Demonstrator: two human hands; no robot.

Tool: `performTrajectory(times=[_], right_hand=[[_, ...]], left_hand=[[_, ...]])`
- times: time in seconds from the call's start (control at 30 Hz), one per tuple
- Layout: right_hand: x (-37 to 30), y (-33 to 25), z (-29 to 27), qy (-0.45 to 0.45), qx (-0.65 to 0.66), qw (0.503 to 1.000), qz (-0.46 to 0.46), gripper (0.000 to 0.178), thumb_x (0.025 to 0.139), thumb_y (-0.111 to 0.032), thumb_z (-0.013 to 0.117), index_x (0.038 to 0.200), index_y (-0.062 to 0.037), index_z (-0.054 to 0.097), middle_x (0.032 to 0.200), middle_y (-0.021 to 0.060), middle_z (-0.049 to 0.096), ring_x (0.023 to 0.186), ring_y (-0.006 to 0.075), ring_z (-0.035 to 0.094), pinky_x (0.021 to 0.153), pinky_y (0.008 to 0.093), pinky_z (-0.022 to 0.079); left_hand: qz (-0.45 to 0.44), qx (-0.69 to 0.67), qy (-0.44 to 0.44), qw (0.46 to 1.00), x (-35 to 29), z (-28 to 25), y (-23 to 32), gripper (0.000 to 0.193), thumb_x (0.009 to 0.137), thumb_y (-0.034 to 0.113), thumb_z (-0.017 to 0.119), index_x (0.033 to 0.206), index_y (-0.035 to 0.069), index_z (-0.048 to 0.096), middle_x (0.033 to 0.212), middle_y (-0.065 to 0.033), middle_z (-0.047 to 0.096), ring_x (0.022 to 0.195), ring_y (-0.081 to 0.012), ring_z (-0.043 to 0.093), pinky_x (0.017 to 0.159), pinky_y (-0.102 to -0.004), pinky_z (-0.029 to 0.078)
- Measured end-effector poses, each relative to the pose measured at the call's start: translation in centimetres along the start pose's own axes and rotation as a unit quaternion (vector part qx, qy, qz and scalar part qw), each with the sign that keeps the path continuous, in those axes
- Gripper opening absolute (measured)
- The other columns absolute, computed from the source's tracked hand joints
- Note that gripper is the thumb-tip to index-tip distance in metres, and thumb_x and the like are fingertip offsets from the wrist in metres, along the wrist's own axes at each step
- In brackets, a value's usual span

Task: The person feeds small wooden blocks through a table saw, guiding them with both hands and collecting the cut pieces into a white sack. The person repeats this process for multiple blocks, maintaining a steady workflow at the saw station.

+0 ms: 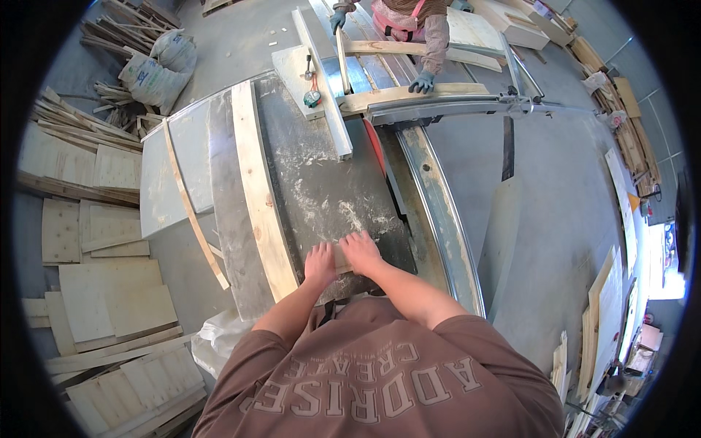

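At the near end of a dark, dust-streaked saw table point(310, 171), my left hand point(320, 266) and my right hand point(359, 252) lie close together. A short pale piece of wood point(341, 260) shows between them. Fingers of both hands curl over it, and its ends are hidden beneath them. Left of my hands, a long pale board point(257, 186) runs lengthwise on the table. Across the table a co-worker's gloved hand point(422, 82) presses on another board point(460, 90). The co-worker's other gloved hand point(337, 20) holds a thin wooden stick point(342, 62).
A metal fence point(328, 98) stands on the far part of the table. Beyond my right hand a red strip point(374, 144) lines the slot, beside a long metal rail point(443, 208). A narrow strip point(186, 193) overhangs the left side. Stacked panels point(109, 296) fill the left floor.
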State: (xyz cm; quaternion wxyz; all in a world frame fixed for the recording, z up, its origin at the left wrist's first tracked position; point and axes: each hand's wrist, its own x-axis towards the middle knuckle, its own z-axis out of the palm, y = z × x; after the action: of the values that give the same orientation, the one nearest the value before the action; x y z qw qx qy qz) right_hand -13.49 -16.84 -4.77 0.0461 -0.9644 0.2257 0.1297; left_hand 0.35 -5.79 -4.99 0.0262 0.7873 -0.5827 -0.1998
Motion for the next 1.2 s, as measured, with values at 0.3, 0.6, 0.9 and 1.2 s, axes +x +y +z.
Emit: performTrajectory(times=[0.3, 0.6, 0.9, 1.2], right_hand=[[0.1, -0.4, 0.2, -0.008, 0.011, 0.999, 0.03, 0.093, 0.06, -0.031, 0.102, 0.138, -0.0123, 0.055, 0.128, 0.0068, 0.068, 0.127, 0.0257, 0.063, 0.111, 0.0464, 0.042], [0.3, -0.5, 0.7, -0.018, -0.001, 0.999, 0.047, 0.096, 0.061, -0.032, 0.103, 0.141, -0.0132, 0.052, 0.129, 0.0069, 0.068, 0.125, 0.0261, 0.064, 0.109, 0.0468, 0.042], [0.5, -0.6, 0.3, -0.035, 0.002, 0.998, 0.057, 0.094, 0.062, -0.032, 0.102, 0.14, -0.0121, 0.053, 0.127, 0.0087, 0.07, 0.123, 0.0267, 0.066, 0.108, 0.0466, 0.042], [0.6, -0.5, 0.7, -0.033, 0.0, 0.997, 0.063, 0.093, 0.062, -0.032, 0.102, 0.139, -0.012, 0.053, 0.124, 0.0095, 0.071, 0.121, 0.0274, 0.067, 0.107, 0.0471, 0.043]], left_hand=[[-0.002, 0.029, -0.04, 0.999, 0.0, -1.0, 0.0, 0.09, 0.056, 0.029, 0.103, 0.129, 0.009, 0.056, 0.131, -0.0101, 0.063, 0.127, -0.0325, 0.063, 0.106, -0.0455, 0.054], [-0.002, 0.045, -0.032, 0.998, -0.1, -1.1, 0.0, 0.089, 0.057, 0.032, 0.103, 0.132, 0.012, 0.059, 0.127, -0.0085, 0.065, 0.125, -0.0313, 0.064, 0.101, -0.045, 0.055], [-0.006, 0.036, -0.034, 0.999, -0.1, -1.0, -0.1, 0.091, 0.056, 0.033, 0.103, 0.13, 0.012, 0.055, 0.129, -0.0086, 0.064, 0.125, -0.0324, 0.064, 0.103, -0.0462, 0.054], [-0.007, 0.05, -0.039, 0.998, 0.1, -1.0, 0.0, 0.092, 0.056, 0.034, 0.104, 0.132, 0.013, 0.057, 0.129, -0.0079, 0.065, 0.125, -0.0312, 0.065, 0.1, -0.0447, 0.055]])
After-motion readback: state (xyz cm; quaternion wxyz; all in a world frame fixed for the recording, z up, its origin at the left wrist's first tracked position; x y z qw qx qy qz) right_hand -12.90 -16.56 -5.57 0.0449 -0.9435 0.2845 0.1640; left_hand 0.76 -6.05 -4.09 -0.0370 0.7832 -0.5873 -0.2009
